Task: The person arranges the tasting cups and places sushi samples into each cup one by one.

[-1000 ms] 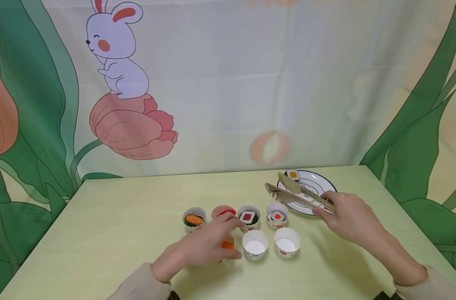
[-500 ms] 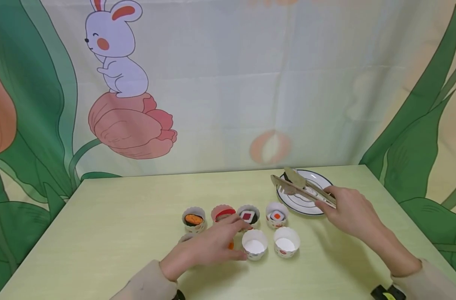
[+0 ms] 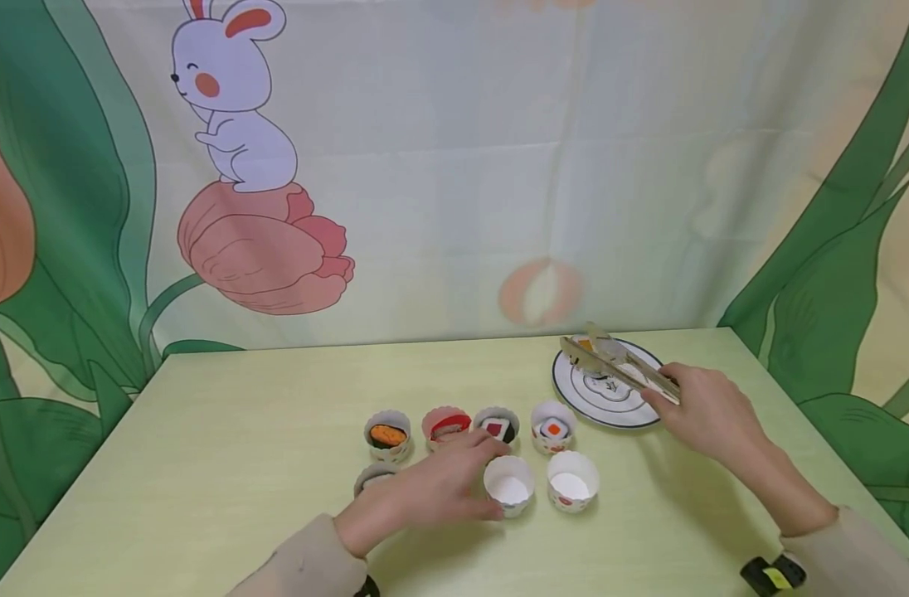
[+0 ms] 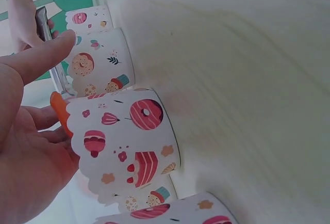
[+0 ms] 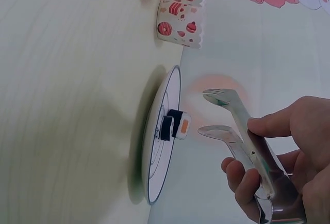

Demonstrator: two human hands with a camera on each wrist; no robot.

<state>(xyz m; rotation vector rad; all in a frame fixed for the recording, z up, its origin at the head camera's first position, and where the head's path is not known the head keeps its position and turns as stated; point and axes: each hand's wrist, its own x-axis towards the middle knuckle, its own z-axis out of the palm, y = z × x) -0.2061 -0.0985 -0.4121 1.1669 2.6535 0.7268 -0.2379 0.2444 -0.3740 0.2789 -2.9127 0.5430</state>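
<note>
My right hand (image 3: 712, 414) grips metal tongs (image 3: 634, 365), their tips spread apart over a white plate (image 3: 619, 410) with a dark rim. On the plate, the right wrist view shows two toy sushi rolls (image 5: 183, 126), dark-wrapped, one with an orange centre; the tongs (image 5: 245, 141) are apart from them. Low over the front row, my left hand (image 3: 435, 489) has its fingers extended, with thumb and forefinger beside an empty paper cup (image 3: 508, 489). In the left wrist view a fingertip is by that cup (image 4: 98, 61); contact is unclear. An orange piece (image 4: 59, 111) pokes from a nearer cup (image 4: 126, 136).
The back row of cups holds orange sushi (image 3: 387, 436), red-topped sushi (image 3: 449, 427), a maroon-centred roll (image 3: 499, 428) and an orange-centred roll (image 3: 553, 428). Another empty cup (image 3: 572, 481) stands front right. A cup (image 3: 372, 477) is partly hidden behind my left arm.
My left hand has slid right, from the cup with the orange piece toward the empty cup. My right hand has moved the tongs up and right over the plate.
</note>
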